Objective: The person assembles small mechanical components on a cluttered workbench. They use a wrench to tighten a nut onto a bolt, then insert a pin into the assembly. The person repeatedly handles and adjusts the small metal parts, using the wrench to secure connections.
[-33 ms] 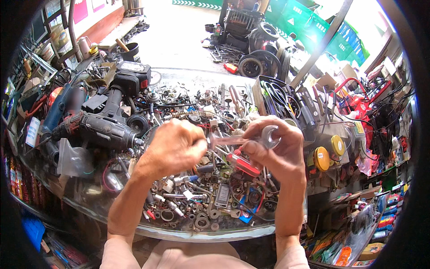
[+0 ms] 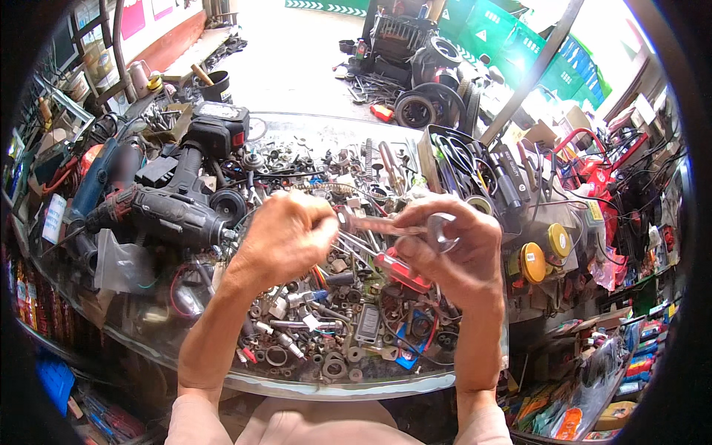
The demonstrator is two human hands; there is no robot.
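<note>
- Step in hand, judged from the grip: an open-ended wrench (image 2: pixel 374 224) is being handled in the air between the two hands. For good control, the right thumb and fingers should pinch the shaft firmly just behind the open head, with the shaft lying level.
- Further handling note: the left fingertips do best close to the wrench's far end, so that it does not tip; working clear above the clutter should avoid snags.
- Right hand (image 2: pixel 463 245): fingers curled, thumb set against them, pinching the wrench near its C-shaped head, which shows by the palm. Some motion blur.
- Left hand (image 2: pixel 285 233): loosely fisted, fingers bent inward, knuckles up, blurred. Its fingertips are at or just beside the wrench's left end; contact cannot be told, nor whether a small part is hidden inside.
- Just below the right hand: a red-handled tool (image 2: pixel 403 271), partly covered by the fingers.
- Nearer the body, below and between both hands: a spark plug (image 2: pixel 289 345), a flat metal washer (image 2: pixel 335 367) and a blue packet (image 2: pixel 406 354) among mixed hardware.
- Left of the left hand: a cordless impact wrench (image 2: pixel 174 215), by its shape, lying on its side.
- Right of the right hand: two yellow-lidded jars (image 2: pixel 532 262); beyond it, a metal box (image 2: pixel 429 159) of cables.
</note>
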